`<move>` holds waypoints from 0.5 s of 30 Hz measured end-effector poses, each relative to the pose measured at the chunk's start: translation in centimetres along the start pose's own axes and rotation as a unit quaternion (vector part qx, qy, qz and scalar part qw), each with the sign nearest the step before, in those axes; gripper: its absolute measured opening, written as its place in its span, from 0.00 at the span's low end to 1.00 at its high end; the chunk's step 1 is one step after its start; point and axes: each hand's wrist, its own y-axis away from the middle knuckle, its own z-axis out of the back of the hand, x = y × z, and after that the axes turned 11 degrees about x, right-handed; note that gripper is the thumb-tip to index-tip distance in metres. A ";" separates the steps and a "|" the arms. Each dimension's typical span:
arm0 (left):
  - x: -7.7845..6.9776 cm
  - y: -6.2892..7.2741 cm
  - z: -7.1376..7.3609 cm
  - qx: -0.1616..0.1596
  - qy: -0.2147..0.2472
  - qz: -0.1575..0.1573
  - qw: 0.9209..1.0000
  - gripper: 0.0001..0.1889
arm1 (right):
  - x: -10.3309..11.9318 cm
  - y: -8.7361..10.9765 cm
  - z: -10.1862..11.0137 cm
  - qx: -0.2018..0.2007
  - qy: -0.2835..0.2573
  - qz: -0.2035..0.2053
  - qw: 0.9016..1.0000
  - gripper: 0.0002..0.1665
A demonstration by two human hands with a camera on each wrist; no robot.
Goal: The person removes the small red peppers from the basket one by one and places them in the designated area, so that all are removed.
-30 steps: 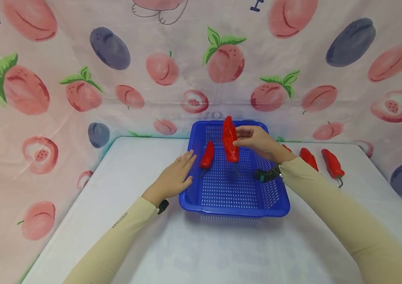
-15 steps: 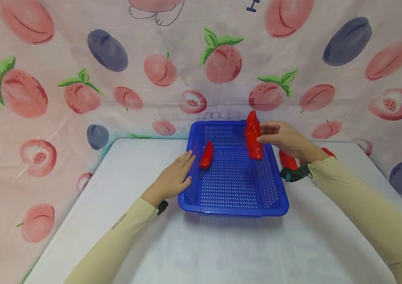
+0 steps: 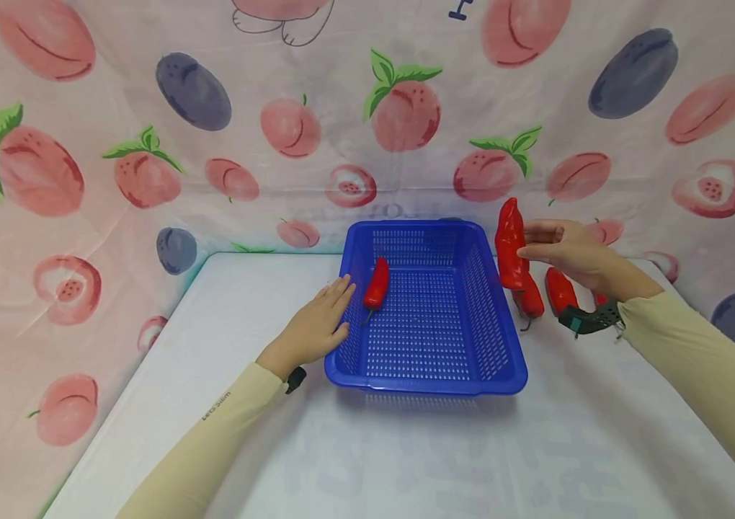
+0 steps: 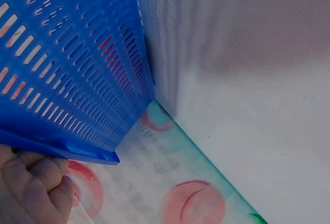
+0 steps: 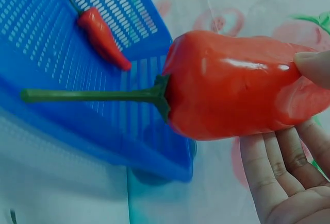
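Note:
My right hand (image 3: 571, 252) pinches a large red pepper (image 3: 511, 245) between thumb and fingers, held up just beyond the right rim of a blue plastic basket (image 3: 426, 386). In the right wrist view the same pepper (image 5: 232, 87) lies sideways across the picture, its long green stem pointing left. A slimmer red pepper (image 3: 377, 285) lies inside the basket by its left wall. My left hand (image 3: 312, 324) rests on the basket's left rim with fingers stretched out. Its fingertips meet the rim in the left wrist view too, where the basket's slotted wall (image 4: 77, 69) shows.
To the right of the basket, more red peppers lie on the white table (image 3: 264, 447): one (image 3: 528, 299) beside the basket, another (image 3: 560, 290) farther right, a third partly hidden behind the right wrist. A fruit-printed cloth (image 3: 406, 180) hangs behind the table.
My right hand has carried the pepper rightward from over the basket to past its right rim. The left hand and the pepper in the basket have stayed put.

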 end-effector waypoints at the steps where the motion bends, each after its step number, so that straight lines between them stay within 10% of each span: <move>1: 0.0 0.0 0.0 -0.002 0.000 -0.003 1.000 0.33 | -0.2 0.3 0.2 0.000 0.007 -0.006 1.000 0.41; 15: 0.1 0.0 -0.1 0.001 0.001 -0.003 1.000 0.33 | -4.0 2.4 3.7 -0.024 0.021 -0.038 0.999 0.40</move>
